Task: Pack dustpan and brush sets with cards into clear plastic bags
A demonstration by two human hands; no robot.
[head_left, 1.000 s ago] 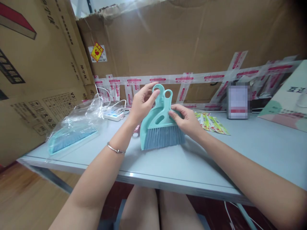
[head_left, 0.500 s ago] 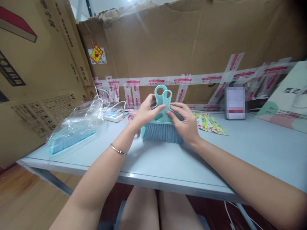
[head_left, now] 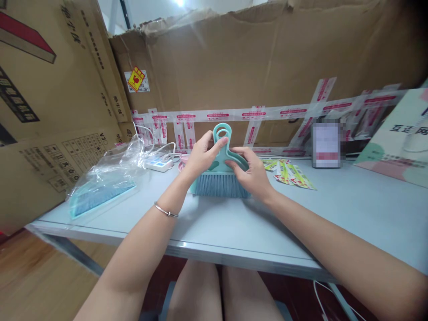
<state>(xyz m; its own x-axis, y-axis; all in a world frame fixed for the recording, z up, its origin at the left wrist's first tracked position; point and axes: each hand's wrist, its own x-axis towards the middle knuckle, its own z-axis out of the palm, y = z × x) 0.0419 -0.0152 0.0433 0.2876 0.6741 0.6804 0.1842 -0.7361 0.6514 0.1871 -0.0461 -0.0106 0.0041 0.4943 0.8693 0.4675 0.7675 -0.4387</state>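
Brush-and-dustpan set point(head_left: 219, 186): the two handles, apart a second ago, now nest; your left hand point(head_left: 200, 156) pinches them, your right hand point(head_left: 252, 174) grips the head.

brush point(head_left: 219, 186) — neck under left hand point(head_left: 200, 156), right hand point(head_left: 252, 174) | small box point(head_left: 326, 145) — front blurred | carton point(head_left: 394, 147) cut right

Left hand point(head_left: 199, 157), right hand point(head_left: 253, 174) on brush point(head_left: 219, 191)

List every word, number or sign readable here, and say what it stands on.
"V3": left cardboard box.
Icon grid beside it: too small to read.
Yellow-and-red sticker: too small to read.
Red print on tape: too small.
Label on dark box: pixelated.
Characters on pale carton, right: blurred.
Teal brush set: no print visible.
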